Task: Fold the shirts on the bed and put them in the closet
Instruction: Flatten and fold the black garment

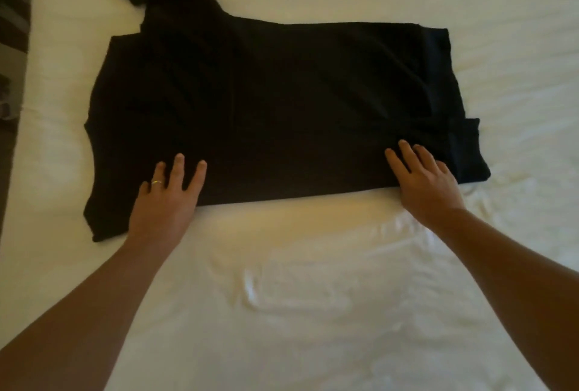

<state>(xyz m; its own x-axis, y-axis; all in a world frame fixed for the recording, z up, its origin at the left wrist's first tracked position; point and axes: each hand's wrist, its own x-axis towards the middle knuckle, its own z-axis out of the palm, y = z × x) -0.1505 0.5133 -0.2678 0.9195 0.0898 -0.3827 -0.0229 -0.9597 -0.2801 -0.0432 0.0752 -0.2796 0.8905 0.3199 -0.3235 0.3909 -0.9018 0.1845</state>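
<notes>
At the far left edge of the frame a dark strip of floor (12, 45) is showing beside the bed (313, 296); what is lying on it is too blurred to make out. The white sheet of the bed is filling the rest of the picture, wrinkled in the lower middle and lower right.

The black shirt (266, 108) is lying flat across the upper middle of the frame, partly folded, its long side running left to right. One sleeve is sticking up toward the upper left, and its end is being cut off by the top edge of the picture. The cloth is so dark that its folds and seams are hard to tell apart; a layered edge is showing only faintly at its right end.

The left hand (166, 199) is resting on the shirt's lower left part, fingers straight and spread, palm down, gripping nothing; a ring (156, 182) is sitting on one finger. The thumb is hidden from view.

The right hand (423, 183) is pressing flat on the shirt's lower right corner, fingers straight and together, holding nothing. Both forearms are running out of the frame at the bottom corners.
</notes>
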